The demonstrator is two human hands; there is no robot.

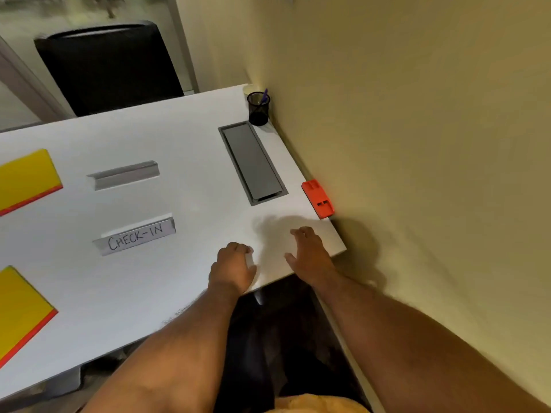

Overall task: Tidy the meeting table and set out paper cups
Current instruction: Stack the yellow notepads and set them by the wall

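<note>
The white meeting table (185, 281) fills the left and middle of the view. My left hand (232, 268) rests near its front right edge with the fingers curled; whether anything is under them is hidden. My right hand (310, 254) hovers just to the right, near the table's corner, fingers apart and holding nothing. A folded name card reading "CHECK-IN" (135, 235) stands left of my hands. A second card (123, 174) stands behind it, facing away. No paper cup is clearly in view.
Two yellow folders (26, 177) (21, 308) lie at the left edge. A grey cable hatch (253, 162) is set in the table. A black mesh pen pot (258, 108) stands in the far corner. An orange block (318, 198) lies against the wall (417, 129). A black chair (110, 67) stands behind.
</note>
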